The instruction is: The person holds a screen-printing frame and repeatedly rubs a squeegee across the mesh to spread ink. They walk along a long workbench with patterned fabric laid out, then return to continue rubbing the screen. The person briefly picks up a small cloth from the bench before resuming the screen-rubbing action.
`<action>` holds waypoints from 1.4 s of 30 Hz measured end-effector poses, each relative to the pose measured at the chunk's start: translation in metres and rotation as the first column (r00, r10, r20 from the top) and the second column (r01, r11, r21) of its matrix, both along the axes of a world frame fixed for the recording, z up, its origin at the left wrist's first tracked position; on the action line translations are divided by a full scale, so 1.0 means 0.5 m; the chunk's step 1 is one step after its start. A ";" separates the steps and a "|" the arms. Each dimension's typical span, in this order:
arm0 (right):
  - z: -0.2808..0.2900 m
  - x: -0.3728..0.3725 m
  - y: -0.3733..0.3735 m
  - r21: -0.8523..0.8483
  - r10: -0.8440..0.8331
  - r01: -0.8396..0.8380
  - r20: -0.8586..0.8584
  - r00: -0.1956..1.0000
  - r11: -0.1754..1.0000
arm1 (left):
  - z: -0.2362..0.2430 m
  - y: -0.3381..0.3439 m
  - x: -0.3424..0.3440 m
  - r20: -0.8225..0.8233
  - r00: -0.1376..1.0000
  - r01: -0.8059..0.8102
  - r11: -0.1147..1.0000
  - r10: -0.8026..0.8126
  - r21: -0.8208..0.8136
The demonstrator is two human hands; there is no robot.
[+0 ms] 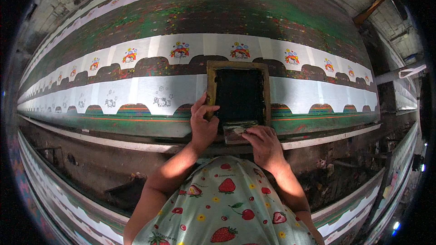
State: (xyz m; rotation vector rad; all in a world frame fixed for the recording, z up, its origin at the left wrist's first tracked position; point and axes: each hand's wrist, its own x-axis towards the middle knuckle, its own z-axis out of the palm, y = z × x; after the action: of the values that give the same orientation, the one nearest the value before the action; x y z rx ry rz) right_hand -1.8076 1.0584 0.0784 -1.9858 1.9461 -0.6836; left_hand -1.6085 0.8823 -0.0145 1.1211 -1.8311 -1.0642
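While the left hand (203, 122) grips the wooden printing screen frame (239, 91) at its 7 o'clock corner, right hand (265, 143) closes on the squeegee (237, 129), 6 o'clock edge, over white fabric strip (150, 93).

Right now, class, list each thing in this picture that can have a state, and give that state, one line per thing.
Printing screen frame: lying flat on the near white fabric strip.
Squeegee: at the frame's near edge, under the right hand.
Left hand: gripping the frame's left side.
Right hand: pressed on the squeegee.
Near fabric strip: outline prints only.
Far fabric strip: coloured prints.
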 end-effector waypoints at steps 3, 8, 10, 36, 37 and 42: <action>-0.001 0.007 -0.015 -0.013 0.022 -0.023 -0.029 0.999 1.000 | -0.002 0.001 -0.004 -0.003 1.000 0.000 1.000 0.000 0.008; 0.013 0.006 -0.047 0.022 0.084 -0.081 -0.187 0.979 0.996 | -0.012 0.003 -0.016 -0.053 0.999 0.008 0.998 -0.005 0.058; 0.028 -0.005 -0.061 0.088 0.123 -0.106 -0.212 0.970 0.990 | -0.017 0.000 -0.016 -0.061 0.998 0.015 0.999 -0.012 0.050; 0.018 -0.161 -0.392 0.319 0.025 0.031 -0.171 0.985 0.947 | -0.030 -0.001 0.000 -0.099 0.994 0.059 0.996 -0.053 0.060; 0.013 -0.155 -0.376 0.299 0.025 0.030 -0.177 0.984 0.954 | -0.032 -0.001 -0.001 -0.097 0.994 0.056 0.997 -0.051 0.058; 0.004 -0.098 -0.274 0.226 0.065 -0.014 -0.221 0.973 0.974 | -0.036 0.001 -0.003 -0.154 0.987 0.061 0.996 -0.050 0.067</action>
State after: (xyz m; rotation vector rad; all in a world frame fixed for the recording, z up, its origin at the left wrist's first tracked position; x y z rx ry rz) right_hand -1.8565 0.9214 0.0805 -2.0283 2.0001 -0.2219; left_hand -1.6099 0.8829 -0.0326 1.0059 -1.7248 -1.2222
